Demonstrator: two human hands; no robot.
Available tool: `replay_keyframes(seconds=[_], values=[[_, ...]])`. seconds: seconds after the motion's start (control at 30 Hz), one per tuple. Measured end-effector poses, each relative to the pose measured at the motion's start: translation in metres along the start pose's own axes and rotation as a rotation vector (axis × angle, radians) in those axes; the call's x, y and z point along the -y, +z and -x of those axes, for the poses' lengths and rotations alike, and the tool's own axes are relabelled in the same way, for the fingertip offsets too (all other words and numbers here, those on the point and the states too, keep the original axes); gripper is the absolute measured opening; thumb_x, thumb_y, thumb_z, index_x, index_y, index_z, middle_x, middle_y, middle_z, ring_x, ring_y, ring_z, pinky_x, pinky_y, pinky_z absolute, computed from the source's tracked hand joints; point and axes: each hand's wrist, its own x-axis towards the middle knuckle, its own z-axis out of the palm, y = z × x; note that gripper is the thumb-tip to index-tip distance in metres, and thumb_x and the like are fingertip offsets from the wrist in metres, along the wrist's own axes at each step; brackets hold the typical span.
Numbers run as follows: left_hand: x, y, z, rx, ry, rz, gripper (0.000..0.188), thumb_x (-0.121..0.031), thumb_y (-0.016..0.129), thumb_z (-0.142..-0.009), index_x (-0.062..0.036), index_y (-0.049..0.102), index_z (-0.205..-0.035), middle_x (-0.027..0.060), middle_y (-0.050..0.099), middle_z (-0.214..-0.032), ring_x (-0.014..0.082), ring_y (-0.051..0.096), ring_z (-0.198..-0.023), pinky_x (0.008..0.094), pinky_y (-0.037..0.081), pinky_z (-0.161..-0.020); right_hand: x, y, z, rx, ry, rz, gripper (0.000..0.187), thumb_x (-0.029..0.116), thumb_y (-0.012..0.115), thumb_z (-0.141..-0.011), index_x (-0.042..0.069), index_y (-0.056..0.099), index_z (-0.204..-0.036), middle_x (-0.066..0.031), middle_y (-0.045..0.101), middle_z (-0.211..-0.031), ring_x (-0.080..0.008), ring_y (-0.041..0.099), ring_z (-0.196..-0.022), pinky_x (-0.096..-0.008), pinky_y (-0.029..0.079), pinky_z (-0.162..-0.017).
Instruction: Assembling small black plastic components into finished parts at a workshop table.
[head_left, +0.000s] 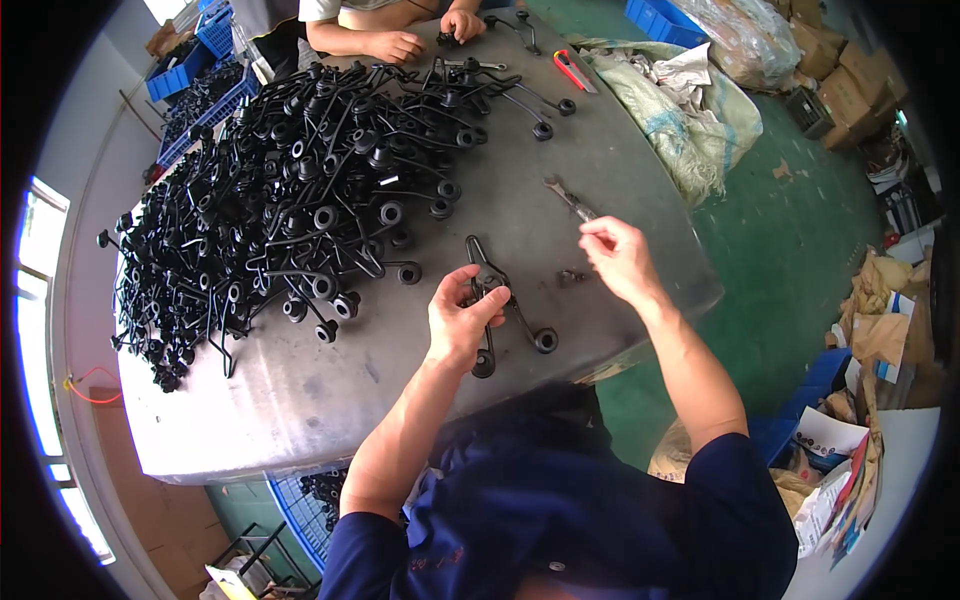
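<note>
My left hand (464,322) is closed around the middle of a black bent-rod part (518,318). Two round, ringed ends of this part point toward me, and its looped end sticks out past my fingers. Farther right, my right hand (622,262) has its fingers pinched at the near end of a metal open-end wrench (572,198). The wrench's jaw points away from me, and my fingers cover its handle end. Small metal pieces (570,277) lie on the grey table between my hands. A large heap of similar black rod parts (290,190) covers the table's left side.
Across the table (230,425), another person's hands (398,46) work near a second wrench (476,65). A red utility knife (575,72) lies by the right edge. Beyond stand a woven sack (690,130) and cardboard boxes (865,92). Blue crates (182,70) stand at far left.
</note>
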Motion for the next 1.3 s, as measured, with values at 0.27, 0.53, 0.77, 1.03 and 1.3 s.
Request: replay_keyframes(seconds=[0.27, 0.53, 0.77, 1.03, 1.3], values=[[0.006, -0.008, -0.002, 0.051, 0.034, -0.023, 0.053, -0.012, 0.076, -0.083, 0.0023, 0.050, -0.127, 0.0057, 0.062, -0.088, 0.0112, 0.059, -0.071, 0.0252, 0.051, -0.058, 0.001, -0.001, 0.029, 0.102, -0.229, 0.421, 0.022, 0.013, 0.075, -0.079, 0.003, 0.066, -0.097, -0.0113, 0.064, -0.091, -0.0257, 0.065, -0.077, -0.0352, 0.054, -0.070], [0.005, -0.002, 0.000, 0.046, -0.012, 0.043, 0.038, -0.020, 0.065, -0.093, -0.0047, 0.050, -0.125, 0.0017, 0.054, -0.086, 0.0083, 0.048, -0.061, 0.0234, 0.039, -0.051, 0.008, 0.025, 0.030, 0.087, -0.322, 0.399, 0.016, 0.009, 0.073, -0.077, 0.004, 0.060, -0.085, -0.0117, 0.063, -0.085, -0.0302, 0.063, -0.075, -0.0401, 0.051, -0.066], [0.003, -0.006, -0.002, 0.082, -0.057, 0.099, 0.045, -0.040, 0.053, -0.098, -0.0058, 0.050, -0.128, 0.0039, 0.052, -0.088, 0.0117, 0.049, -0.065, 0.0254, 0.037, -0.052, 0.042, 0.064, 0.043, 0.159, -0.241, 0.117, 0.013, 0.005, 0.068, -0.080, 0.001, 0.062, -0.091, -0.0146, 0.067, -0.083, -0.0298, 0.067, -0.072, -0.0366, 0.053, -0.064], [0.000, -0.008, -0.006, 0.103, -0.077, 0.094, 0.049, -0.045, 0.056, -0.096, -0.0066, 0.048, -0.126, 0.0025, 0.053, -0.094, 0.0100, 0.049, -0.063, 0.0245, 0.039, -0.052, 0.035, 0.065, 0.054, 0.294, -0.212, -0.029, 0.017, 0.001, 0.064, -0.085, -0.003, 0.063, -0.102, -0.0125, 0.067, -0.088, -0.0202, 0.067, -0.074, -0.0324, 0.054, -0.070], [-0.004, -0.013, -0.007, 0.177, -0.113, 0.038, 0.060, -0.027, 0.069, -0.089, -0.0028, 0.041, -0.136, 0.0043, 0.056, -0.085, 0.0100, 0.050, -0.058, 0.0252, 0.038, -0.048, 0.029, 0.059, 0.035, 0.536, 0.280, -0.402, 0.018, 0.011, 0.068, -0.091, 0.000, 0.061, -0.104, -0.0056, 0.067, -0.085, -0.0106, 0.063, -0.072, -0.0254, 0.054, -0.062]])
